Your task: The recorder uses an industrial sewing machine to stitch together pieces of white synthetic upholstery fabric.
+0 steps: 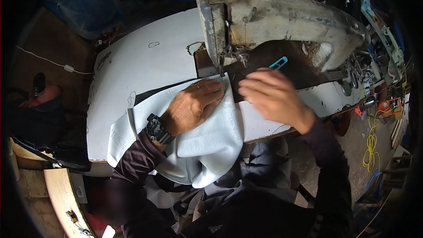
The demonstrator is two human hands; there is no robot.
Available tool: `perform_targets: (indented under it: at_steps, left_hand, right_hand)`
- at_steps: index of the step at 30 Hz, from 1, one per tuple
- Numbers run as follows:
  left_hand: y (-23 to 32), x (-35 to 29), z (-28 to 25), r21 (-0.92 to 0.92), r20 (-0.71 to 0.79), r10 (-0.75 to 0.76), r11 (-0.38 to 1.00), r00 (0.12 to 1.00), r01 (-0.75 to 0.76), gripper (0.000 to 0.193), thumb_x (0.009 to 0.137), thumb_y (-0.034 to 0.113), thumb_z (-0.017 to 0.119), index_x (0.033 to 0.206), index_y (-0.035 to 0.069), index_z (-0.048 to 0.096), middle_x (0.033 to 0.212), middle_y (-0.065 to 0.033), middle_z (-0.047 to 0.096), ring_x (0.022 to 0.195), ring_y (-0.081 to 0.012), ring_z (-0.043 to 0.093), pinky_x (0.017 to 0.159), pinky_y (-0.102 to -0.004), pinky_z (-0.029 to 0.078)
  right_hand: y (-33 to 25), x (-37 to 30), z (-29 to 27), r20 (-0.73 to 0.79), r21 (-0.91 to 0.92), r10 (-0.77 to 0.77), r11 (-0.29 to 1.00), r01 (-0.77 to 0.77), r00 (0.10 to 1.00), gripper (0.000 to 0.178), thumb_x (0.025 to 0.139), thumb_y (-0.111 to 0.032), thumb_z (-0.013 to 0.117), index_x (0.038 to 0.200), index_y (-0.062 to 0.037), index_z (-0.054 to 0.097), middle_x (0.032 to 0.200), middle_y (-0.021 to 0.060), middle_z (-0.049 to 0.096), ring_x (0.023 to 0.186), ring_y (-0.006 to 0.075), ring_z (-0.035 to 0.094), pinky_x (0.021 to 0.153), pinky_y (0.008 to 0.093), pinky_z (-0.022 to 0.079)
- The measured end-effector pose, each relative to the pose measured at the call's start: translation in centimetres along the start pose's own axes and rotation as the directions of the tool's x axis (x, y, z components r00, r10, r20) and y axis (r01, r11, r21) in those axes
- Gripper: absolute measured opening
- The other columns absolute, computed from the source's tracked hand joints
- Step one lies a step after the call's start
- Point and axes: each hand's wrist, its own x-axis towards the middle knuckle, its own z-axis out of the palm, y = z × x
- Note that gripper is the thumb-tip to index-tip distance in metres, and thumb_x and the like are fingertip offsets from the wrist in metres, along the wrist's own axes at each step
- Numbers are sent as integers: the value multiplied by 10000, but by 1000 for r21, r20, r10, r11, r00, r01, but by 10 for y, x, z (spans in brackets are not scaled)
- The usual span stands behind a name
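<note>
A silvery-white sheet of pliable material lies on the sewing machine's table, with its folded near part hanging over the front edge. Its far corner is under the needle area of a worn, pale sewing machine. My left hand, with a black watch at the wrist, rests flat on the sheet, fingertips just short of the presser foot. To the right of the sheet, my right hand is raised and blurred, its fingers stretched out with nothing visible in them. A dark strip shows along the sheet's far edge.
Beneath the machine arm lies a light-blue cutter-like tool. The white tabletop extends left, its edges chipped. Metal tools, among them scissors, crowd the right end. A yellow cord lies coiled on the floor. A dark bag sits at left.
</note>
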Motion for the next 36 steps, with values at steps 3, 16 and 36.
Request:
perform_targets:
  at_steps: [3,16,36]
  left_hand:
    - [-1,-2,2,15,-22,7,1000,1000,-7,264,946,88,731,1201,22,754,1310,-137,729,1236,-300,689,1042,-386,594]
    - [0,-2,5,99,49,22,995,999,-26,323,983,96,696,1302,62,740,1400,-119,704,1316,-301,646,1119,-406,552]
    - [1,-1,4,76,61,-22,997,998,18,319,986,75,687,1299,59,742,1412,-130,699,1315,-302,659,1115,-406,557]
  right_hand:
    - [35,-57,-67,-455,-80,352,899,-431,818,195,964,-41,667,1131,-46,768,1152,117,773,1126,275,709,983,395,554]
    - [328,-158,-239,-431,-258,697,513,-818,573,583,1117,-430,503,1380,72,642,1300,272,722,1161,296,709,1040,401,477]
    - [341,-158,-242,-267,-204,847,416,-886,459,604,1093,-515,522,1323,14,702,1167,288,743,1156,386,704,1037,428,481]
